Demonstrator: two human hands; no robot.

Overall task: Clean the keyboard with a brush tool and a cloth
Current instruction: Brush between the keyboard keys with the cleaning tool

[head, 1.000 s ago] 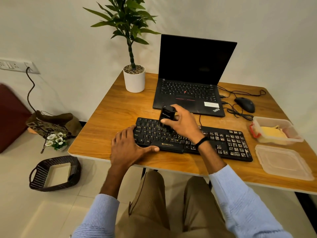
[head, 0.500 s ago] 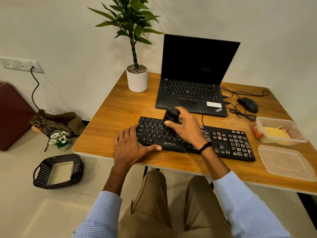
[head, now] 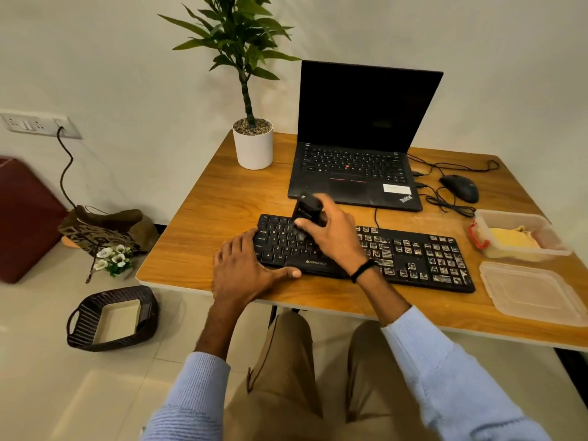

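Person seated at a wooden table [head: 222, 198], knees under its front edge, pale blue sleeves pushed up the forearms.

Black keyboard [head: 413, 259] lies along the front of the table, parallel to the edge, its cable running back toward the laptop [head: 359, 167]. Keys on the middle and right sections are smeared with pale dust; the left block reads darker, letters plain.

Right hand [head: 334, 237]: fingers and thumb curled round a small black brush tool [head: 307, 210], held upright over the upper left rows of the keyboard. The lower end meets the keys in a grey blur; the bristles cannot be made out. Dark band on that wrist.

Left hand [head: 245, 268]: flat, fingers spread and resting on the keyboard's left end, thumb stretched along its front edge. It holds nothing.

Yellow cloth [head: 514, 241] sits bunched in an open clear plastic box [head: 541, 222] at the table's right side, well apart from both hands. The box's lid [head: 531, 291] lies flat just in front of it.

Behind the keyboard, the laptop is open, its screen dark. A black mouse [head: 459, 187] is to its right amid loose cables. A potted plant [head: 253, 148] stands at the back left corner.

On the floor to the left: a dark woven basket [head: 111, 318], a patterned bag [head: 101, 227] and a small bunch of white flowers [head: 113, 256].
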